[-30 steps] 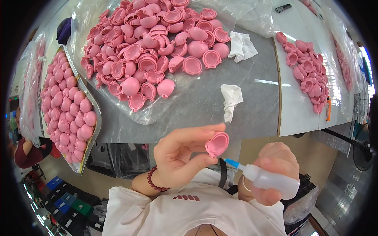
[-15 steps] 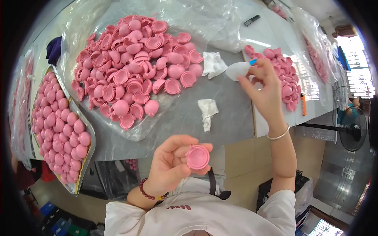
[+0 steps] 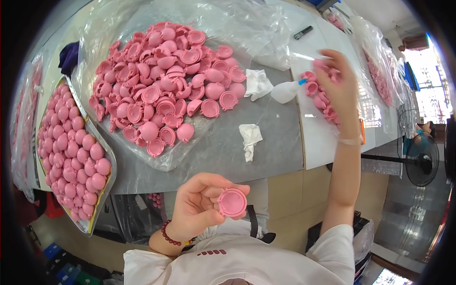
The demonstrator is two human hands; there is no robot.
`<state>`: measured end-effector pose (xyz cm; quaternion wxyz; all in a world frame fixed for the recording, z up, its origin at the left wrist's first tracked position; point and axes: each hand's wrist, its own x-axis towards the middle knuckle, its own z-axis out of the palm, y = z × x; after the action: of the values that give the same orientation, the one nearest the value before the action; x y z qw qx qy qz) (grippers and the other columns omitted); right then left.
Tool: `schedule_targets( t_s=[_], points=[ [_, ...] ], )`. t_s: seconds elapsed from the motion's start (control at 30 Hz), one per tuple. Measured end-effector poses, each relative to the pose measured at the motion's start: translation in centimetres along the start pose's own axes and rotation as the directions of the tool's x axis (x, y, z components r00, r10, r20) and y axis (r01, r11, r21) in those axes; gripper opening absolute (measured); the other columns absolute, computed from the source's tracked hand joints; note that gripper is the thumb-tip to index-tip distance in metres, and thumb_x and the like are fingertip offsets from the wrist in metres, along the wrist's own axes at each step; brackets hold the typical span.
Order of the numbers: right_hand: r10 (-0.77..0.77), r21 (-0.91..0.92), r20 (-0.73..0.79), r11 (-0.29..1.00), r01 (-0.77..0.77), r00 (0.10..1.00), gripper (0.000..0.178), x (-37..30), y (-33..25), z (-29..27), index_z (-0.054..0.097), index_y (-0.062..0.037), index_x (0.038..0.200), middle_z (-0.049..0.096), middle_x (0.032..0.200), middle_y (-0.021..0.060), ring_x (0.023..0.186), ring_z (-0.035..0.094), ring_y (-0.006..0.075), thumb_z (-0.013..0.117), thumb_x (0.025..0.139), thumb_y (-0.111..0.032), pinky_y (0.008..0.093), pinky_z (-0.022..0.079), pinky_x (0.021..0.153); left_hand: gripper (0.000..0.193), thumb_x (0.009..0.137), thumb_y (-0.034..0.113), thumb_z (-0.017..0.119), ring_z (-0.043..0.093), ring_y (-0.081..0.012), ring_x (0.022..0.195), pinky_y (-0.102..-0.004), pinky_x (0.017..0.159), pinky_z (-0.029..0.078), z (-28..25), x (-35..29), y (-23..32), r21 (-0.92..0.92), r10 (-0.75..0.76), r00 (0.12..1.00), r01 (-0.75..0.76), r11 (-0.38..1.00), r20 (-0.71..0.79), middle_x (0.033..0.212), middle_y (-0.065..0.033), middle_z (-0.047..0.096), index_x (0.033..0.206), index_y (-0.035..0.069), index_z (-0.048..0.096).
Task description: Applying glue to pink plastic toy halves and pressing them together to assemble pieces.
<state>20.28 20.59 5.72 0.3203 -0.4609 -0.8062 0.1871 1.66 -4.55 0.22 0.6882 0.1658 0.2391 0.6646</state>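
Observation:
My left hand (image 3: 197, 209) is closed around a pink plastic ball half (image 3: 232, 202), its hollow side facing up, in front of my chest. My right hand (image 3: 338, 83), smeared by motion, is over the right-hand heap of pink plastic pieces (image 3: 321, 100). Something pink shows by its fingertips, but I cannot tell whether it is held. Beside that hand, a white squeeze bottle with a blue tip (image 3: 284, 93) lies on the table. A crumpled white tissue (image 3: 258, 84) touches or nearly touches the bottle, and another tissue (image 3: 250, 140) lies nearer me.
A large heap of pink ball halves (image 3: 166, 88) covers the left of the grey table (image 3: 278, 142) on clear plastic sheeting (image 3: 237, 28). At far left stands a tray of pink balls (image 3: 71, 152). A black object (image 3: 303, 32) lies at the back; a fan (image 3: 420, 159) stands right.
My right hand has let go of the squeeze bottle, leaving it on the table, and has moved right and away over the right heap. My left hand still holds the ball half, slightly lower.

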Motion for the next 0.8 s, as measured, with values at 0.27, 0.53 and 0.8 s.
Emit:
schedule_targets(
  t_s=[0.27,0.53,0.8],
  points=[
    [0.144,0.256,0.393,0.932,-0.258,0.908,0.031,-12.1,-4.0,0.9,0.06,0.0018,0.094,0.057,0.084,0.0061,0.062,0.051,0.0071,0.063,0.063,0.005,0.0188,0.039,0.05,0.046,0.07,0.013,0.071,0.062,-0.0202,0.074,-0.0285,0.063,0.052,-0.5,0.7,-0.2,0.165,0.069,0.996,-0.061,0.984,-0.047,0.102,-0.0229,0.056,0.104,0.0,0.044],
    [-0.073,-0.051,0.243,0.995,0.088,0.967,0.033,-12.6,-4.5,1.7,0.06,0.0019,0.09,0.055,0.082,0.0078,0.063,0.052,0.0121,0.066,0.057,0.002,0.0215,0.039,0.05,0.044,0.069,-0.002,0.066,0.057,-0.023,0.095,-0.0311,0.077,0.049,-0.1,2.1,-0.8,0.443,0.158,0.981,-0.191,0.876,0.111,0.106,-0.0235,0.054,0.108,-0.007,0.046],
    [-0.264,0.48,0.166,0.863,0.157,0.95,0.037,-14.3,-6.5,3.9,0.061,0.0004,0.088,0.059,0.087,0.0107,0.075,0.056,0.0203,0.073,0.053,0.001,0.0261,0.047,0.061,0.038,0.067,-0.011,0.063,0.061,-0.022,0.086,-0.0283,0.074,0.051,0.0,2.0,-1.3,0.722,0.203,0.957,-0.291,0.628,0.21,0.106,-0.0222,0.055,0.103,-0.007,0.054]
  ],
)
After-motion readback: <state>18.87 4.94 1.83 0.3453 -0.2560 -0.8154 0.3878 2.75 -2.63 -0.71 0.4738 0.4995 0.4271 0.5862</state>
